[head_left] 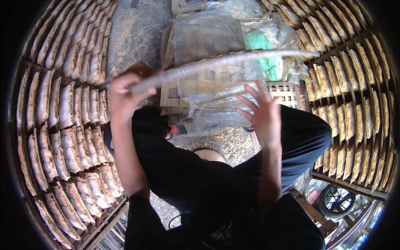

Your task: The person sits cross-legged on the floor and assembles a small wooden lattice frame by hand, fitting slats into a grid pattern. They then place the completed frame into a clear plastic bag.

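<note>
The long, thin slat (208,62) slanted across the air above the plastic sheeting (210,35), blurred. The left hand (131,83) had its fingers closed around the near end; the right hand (264,108) was empty, fingers spread wide, apart from the slat. It seemed light and rather springy, perhaps prone to snapping, best supported near both ends.
</note>
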A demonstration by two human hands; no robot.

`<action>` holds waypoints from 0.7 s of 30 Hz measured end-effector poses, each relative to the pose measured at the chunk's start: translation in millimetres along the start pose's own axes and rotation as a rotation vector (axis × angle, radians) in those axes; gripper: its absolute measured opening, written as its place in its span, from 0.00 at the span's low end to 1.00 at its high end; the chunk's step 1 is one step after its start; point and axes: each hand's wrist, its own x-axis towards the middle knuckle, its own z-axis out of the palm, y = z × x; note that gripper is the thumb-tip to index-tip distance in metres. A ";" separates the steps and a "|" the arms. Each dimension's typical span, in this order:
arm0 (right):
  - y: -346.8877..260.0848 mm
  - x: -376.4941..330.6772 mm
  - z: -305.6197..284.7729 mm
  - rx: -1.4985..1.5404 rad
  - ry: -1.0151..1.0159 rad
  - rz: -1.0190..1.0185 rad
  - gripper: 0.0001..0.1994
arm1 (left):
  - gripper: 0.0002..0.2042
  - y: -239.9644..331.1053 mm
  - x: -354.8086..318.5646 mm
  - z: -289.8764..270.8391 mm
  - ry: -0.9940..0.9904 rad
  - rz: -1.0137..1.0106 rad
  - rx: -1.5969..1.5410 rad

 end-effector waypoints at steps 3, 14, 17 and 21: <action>-9.6 -17.5 8.5 0.424 0.074 -0.007 0.49 | 0.10 15.4 -4.8 14.9 -0.334 0.111 0.017; 49.0 -42.4 6.3 0.456 0.386 0.108 0.16 | 0.22 10.0 -37.0 29.0 -0.768 -0.099 0.172; 59.0 -45.4 -8.8 0.437 0.367 0.091 0.22 | 0.22 16.0 -32.4 20.0 -0.753 -0.244 0.147; 62.6 -52.1 -28.8 0.380 0.359 0.062 0.26 | 0.20 5.8 -32.9 9.8 -0.389 -0.299 0.194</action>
